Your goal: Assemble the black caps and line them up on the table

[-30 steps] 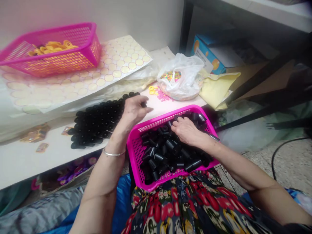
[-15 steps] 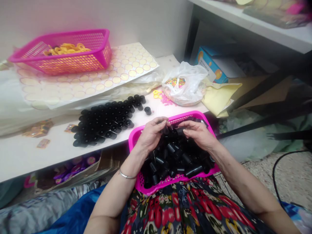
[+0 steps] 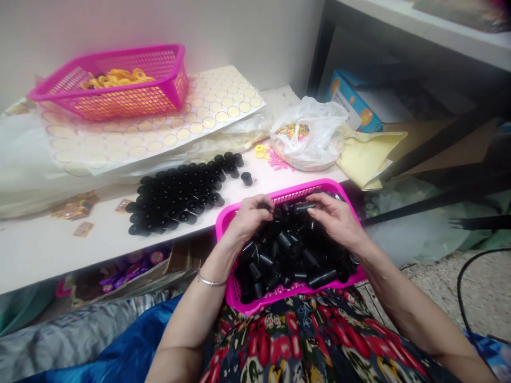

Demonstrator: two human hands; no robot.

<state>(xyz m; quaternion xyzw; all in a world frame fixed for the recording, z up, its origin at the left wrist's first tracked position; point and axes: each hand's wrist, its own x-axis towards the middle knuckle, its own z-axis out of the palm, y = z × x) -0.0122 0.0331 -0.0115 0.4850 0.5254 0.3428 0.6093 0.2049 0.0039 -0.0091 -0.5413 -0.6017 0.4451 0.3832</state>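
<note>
A pink plastic basket (image 3: 223, 226) on my lap is filled with black plastic cylinders (image 3: 285, 240). Over its far left part, my left hand (image 3: 252, 217) has its fingers curled around a small black cylinder (image 3: 277, 214), partly hidden by the fingertips. My right hand (image 3: 337, 218), over the right side, pinches another black cylinder (image 3: 304, 207) between thumb and fingers. The two held pieces are close together but apart. On the white table, many black cylinders (image 3: 179, 191) stand upright in tight rows, with a single cylinder (image 3: 246, 178) off to their right.
Behind the rows lies a sheet of round stickers (image 3: 223, 103), bearing a pink basket (image 3: 181, 80) of yellow pieces. A plastic bag (image 3: 319, 127) of colourful beads and a yellow paper (image 3: 365, 157) are at the table's right end. A shelf (image 3: 439, 32) overhangs the right side.
My hands have drawn slightly apart, and the cylinder in my right hand shows more plainly. The whole view has shifted a little; the standing rows look the same.
</note>
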